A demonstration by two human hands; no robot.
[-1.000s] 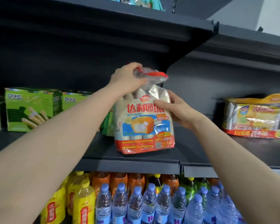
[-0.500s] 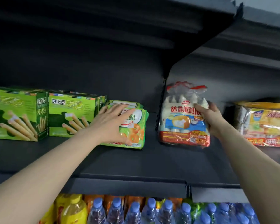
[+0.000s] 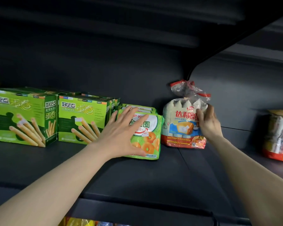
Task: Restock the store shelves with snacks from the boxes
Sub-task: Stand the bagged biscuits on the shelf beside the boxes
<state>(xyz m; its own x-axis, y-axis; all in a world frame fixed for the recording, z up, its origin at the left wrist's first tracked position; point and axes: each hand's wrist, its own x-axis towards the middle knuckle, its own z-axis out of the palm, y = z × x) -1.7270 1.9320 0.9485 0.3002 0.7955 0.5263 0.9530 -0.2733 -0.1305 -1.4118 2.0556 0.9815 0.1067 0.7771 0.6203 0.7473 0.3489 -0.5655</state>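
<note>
A clear and red bag of small cakes [image 3: 180, 126] stands upright far back on the dark shelf [image 3: 153, 175]. My right hand [image 3: 208, 123] holds its right side, fingers curled round the edge. To its left lies a stack of green snack packs with orange rings printed on them [image 3: 151, 137]. My left hand [image 3: 122, 134] rests flat on the top pack with straight, spread fingers.
Two green egg-roll boxes [image 3: 21, 118] [image 3: 82, 119] stand at the left, with more behind them. A yellow and red cake bag [image 3: 278, 137] sits at the right edge. An upper shelf [image 3: 153, 22] hangs overhead. Bottle tops [image 3: 82, 222] show below the shelf lip.
My left hand left the cake bag's top and came to rest on the green packs. My right hand pushed the cake bag back on the shelf next to them. The camera moved closer.
</note>
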